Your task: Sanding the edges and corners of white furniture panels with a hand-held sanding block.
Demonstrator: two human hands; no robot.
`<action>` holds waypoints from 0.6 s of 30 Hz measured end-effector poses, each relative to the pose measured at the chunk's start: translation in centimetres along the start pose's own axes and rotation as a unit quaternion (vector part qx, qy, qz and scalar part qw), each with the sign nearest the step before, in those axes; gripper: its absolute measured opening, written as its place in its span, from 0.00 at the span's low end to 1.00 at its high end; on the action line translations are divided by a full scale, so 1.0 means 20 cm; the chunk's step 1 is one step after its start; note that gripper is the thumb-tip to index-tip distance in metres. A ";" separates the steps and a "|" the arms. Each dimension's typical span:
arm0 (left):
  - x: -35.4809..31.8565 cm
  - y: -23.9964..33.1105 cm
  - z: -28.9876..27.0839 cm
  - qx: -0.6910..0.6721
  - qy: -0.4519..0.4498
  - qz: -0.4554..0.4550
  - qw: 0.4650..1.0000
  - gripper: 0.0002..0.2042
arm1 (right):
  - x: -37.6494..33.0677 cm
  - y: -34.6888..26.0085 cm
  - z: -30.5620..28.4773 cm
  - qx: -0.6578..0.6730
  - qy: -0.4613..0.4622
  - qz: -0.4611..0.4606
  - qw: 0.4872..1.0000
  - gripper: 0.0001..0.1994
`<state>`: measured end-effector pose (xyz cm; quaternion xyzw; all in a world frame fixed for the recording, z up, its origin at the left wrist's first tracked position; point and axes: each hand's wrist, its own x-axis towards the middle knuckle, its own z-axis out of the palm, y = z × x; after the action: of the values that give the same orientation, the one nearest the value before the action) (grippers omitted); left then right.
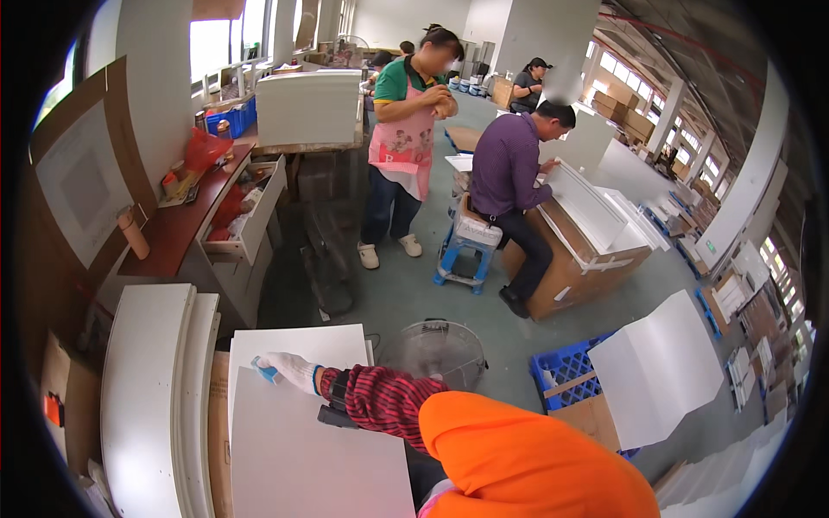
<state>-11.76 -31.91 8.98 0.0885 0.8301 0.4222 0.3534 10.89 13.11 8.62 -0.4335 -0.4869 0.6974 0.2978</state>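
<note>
My right hand [290, 369], in a white knitted glove, reaches across from the lower right in a red-and-black striped sleeve. Its fingers are closed on a small light-blue pad [266, 371], perhaps a cloth or sponge, pressed to a large white panel [319, 457]. The hand is near the panel's far left corner. A black band with a dark device [337, 417] sits at the wrist. Bright orange clothing covers my shoulder. My left hand does not show.
Curved white panels [142, 397] stand at the left. Beyond my panel is a floor fan [440, 352]. A blue plastic pallet [561, 367] bears cardboard and a white sheet [661, 367]. A person in purple [509, 164] sits at a carton; another in a pink apron [404, 134] stands.
</note>
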 end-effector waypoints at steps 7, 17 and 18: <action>-0.04 0.09 0.06 0.001 -0.029 0.005 1.000 0.25 | -0.06 -0.58 0.16 0.228 -0.030 -0.164 0.959 0.14; -0.11 0.06 0.06 -0.021 -0.038 -0.003 0.999 0.24 | 0.02 -0.90 0.37 0.545 -0.022 -0.152 0.824 0.11; -0.11 0.05 0.05 -0.025 -0.036 -0.004 0.999 0.23 | 0.03 -0.87 0.37 0.537 -0.030 -0.154 0.829 0.11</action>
<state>-9.64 -31.64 10.56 0.0913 0.8064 0.4378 0.3870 3.92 16.62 25.75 -0.1035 -0.1045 0.8068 0.5722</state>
